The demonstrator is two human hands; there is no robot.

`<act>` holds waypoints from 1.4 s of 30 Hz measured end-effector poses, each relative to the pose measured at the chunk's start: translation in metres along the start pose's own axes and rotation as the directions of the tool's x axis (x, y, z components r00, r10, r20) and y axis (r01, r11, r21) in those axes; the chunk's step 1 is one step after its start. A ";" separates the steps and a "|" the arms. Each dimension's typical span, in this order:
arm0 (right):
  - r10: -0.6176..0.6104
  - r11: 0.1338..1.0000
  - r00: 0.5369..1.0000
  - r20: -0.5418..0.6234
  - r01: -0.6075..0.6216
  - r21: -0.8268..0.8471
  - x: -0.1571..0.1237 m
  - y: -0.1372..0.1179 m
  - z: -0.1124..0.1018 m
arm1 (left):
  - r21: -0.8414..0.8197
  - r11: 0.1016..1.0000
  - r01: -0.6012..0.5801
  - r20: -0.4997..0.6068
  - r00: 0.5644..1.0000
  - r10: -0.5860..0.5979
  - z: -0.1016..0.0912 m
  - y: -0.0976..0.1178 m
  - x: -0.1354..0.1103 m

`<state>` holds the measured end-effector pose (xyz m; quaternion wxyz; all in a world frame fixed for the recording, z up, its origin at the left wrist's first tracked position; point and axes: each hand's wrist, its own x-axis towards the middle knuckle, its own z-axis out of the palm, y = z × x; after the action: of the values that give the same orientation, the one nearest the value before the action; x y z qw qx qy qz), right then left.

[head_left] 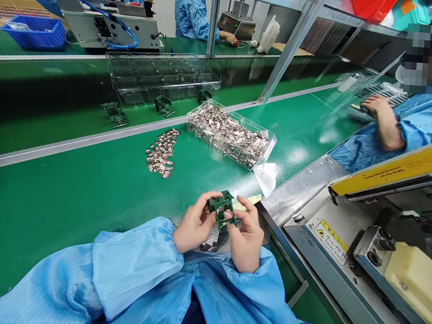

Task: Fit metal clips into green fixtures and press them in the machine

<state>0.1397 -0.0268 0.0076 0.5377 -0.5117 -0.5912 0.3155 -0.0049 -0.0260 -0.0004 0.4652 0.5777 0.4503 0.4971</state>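
Note:
A green circuit board panel (221, 208) with cut-out gaps is held up between both hands, near the front edge of the green table. My left hand (192, 226) pinches its left side between thumb and fingers. On its right side, my right hand (246, 238) has closed fingers, with the thumb on the board's face. Partly hidden beneath the hands lie small silvery metal parts (212, 237). Farther out, a loose pile of small metal pieces (163, 150) rests on the table, beside a clear plastic box (271, 149) heaped with similar pieces.
Clear blister trays (132, 83) stand past the metal rail, with green board panels (115, 114) near them. A white paper piece (265, 178) lies by the box. At right is a machine with a yellow bar (391, 168). Co-workers in blue sit opposite and at right; a blue bin (35, 35) stands far left.

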 end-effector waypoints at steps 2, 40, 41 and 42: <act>0.001 1.000 1.000 -0.009 -0.001 -0.011 0.000 0.000 0.006 | -0.005 1.000 -0.012 0.010 1.000 0.012 0.000 0.001 -0.001; -0.185 0.981 0.358 -0.915 0.120 -0.151 -0.087 -0.032 -0.298 | -0.127 0.779 -0.614 0.733 0.470 0.491 0.241 0.131 0.094; -0.167 0.985 0.359 -0.918 0.101 -0.139 -0.092 -0.032 -0.307 | -0.113 0.790 -0.603 0.736 0.484 0.474 0.265 0.134 0.095; -0.149 0.988 0.372 -0.916 0.085 -0.126 -0.095 -0.032 -0.315 | -0.092 0.810 -0.579 0.748 0.497 0.440 0.285 0.137 0.096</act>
<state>0.4231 -0.1810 0.0774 0.7812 -0.5728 -0.2357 -0.0781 0.2957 0.0203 0.1281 0.3859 0.8719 0.0707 0.2931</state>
